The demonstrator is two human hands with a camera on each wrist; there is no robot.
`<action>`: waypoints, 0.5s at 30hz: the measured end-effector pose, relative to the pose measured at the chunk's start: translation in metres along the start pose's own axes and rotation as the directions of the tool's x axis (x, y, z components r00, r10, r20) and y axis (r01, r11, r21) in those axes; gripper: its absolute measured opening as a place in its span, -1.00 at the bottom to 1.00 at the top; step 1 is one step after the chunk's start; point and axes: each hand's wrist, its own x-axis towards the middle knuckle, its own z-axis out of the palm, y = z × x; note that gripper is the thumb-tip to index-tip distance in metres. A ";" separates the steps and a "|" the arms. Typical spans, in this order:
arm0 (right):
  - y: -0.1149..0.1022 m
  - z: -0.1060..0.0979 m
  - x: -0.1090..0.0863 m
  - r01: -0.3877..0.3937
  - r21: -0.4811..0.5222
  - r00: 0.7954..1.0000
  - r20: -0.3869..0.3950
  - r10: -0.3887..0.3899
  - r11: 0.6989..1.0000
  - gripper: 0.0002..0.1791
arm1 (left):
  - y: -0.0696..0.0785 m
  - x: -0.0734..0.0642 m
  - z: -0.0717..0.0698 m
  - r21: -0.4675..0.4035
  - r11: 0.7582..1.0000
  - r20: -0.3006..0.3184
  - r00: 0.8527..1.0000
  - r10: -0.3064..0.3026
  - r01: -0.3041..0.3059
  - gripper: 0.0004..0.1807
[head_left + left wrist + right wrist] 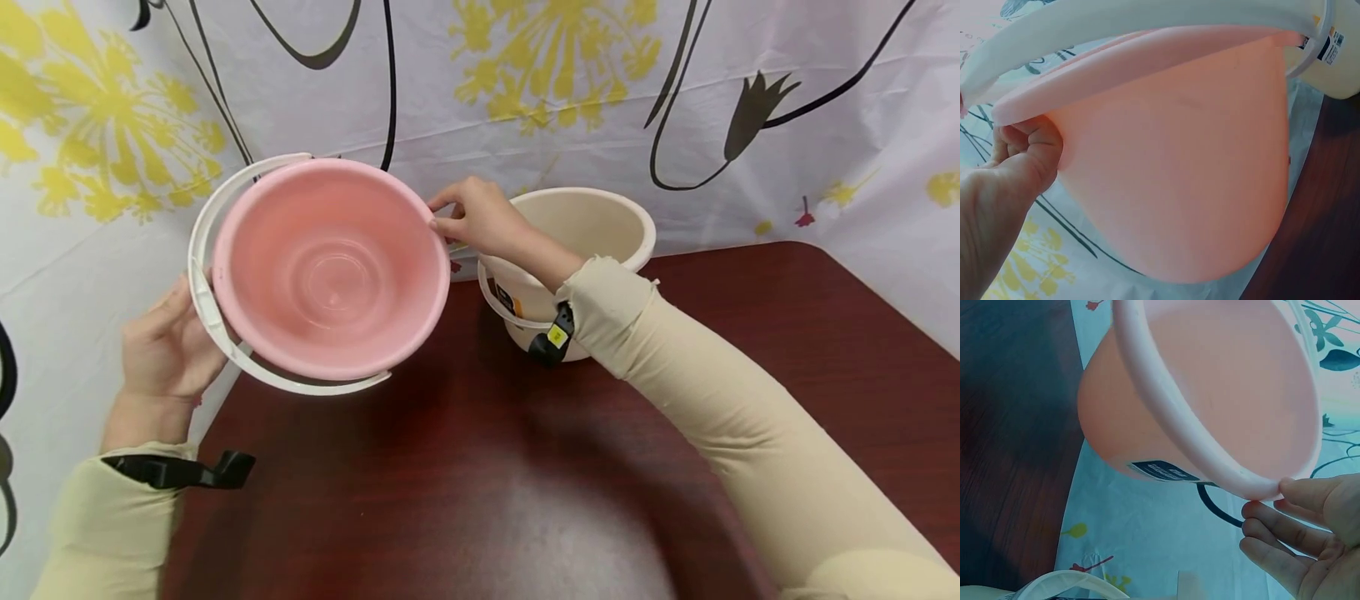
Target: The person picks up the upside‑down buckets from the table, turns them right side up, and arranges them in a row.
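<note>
A pink bucket [333, 271] is held up off the table, tilted so its hollow inside faces the head camera. Its white handle [201, 287] hangs round the left and lower side of the rim. My left hand [168, 337] grips the bucket's left edge; in the left wrist view its curled fingers [1038, 140] sit under the rim. On the opposite side, my right hand [480, 218] pinches the rim between thumb and fingers, as the right wrist view shows. A dark label [1163, 470] is on the bucket's outer wall.
A cream bucket [637, 225] with its own handle and a label stands on the dark red wooden table [465, 500], partly behind my right forearm. A white cloth [420, 75] with yellow flowers and dark stems hangs behind the table.
</note>
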 end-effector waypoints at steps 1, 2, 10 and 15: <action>0.000 0.000 0.000 -0.004 0.001 1.000 0.002 0.004 1.000 -0.68 | -0.001 0.001 0.001 -0.009 1.000 -0.016 1.000 0.008 -0.008 -0.48; 0.001 0.000 0.000 -0.007 0.001 1.000 0.003 0.007 1.000 -0.66 | -0.003 0.002 0.001 -0.021 1.000 -0.031 0.999 0.016 -0.016 -0.49; 0.001 -0.003 0.000 -0.044 -0.001 0.999 -0.001 0.044 0.999 -0.59 | -0.009 0.006 0.000 -0.117 0.991 -0.088 0.995 0.052 -0.063 -0.48; 0.002 -0.003 0.000 -0.051 0.033 0.999 0.017 0.050 0.998 -0.58 | -0.010 0.010 -0.003 -0.253 0.963 -0.159 0.986 0.056 -0.096 -0.48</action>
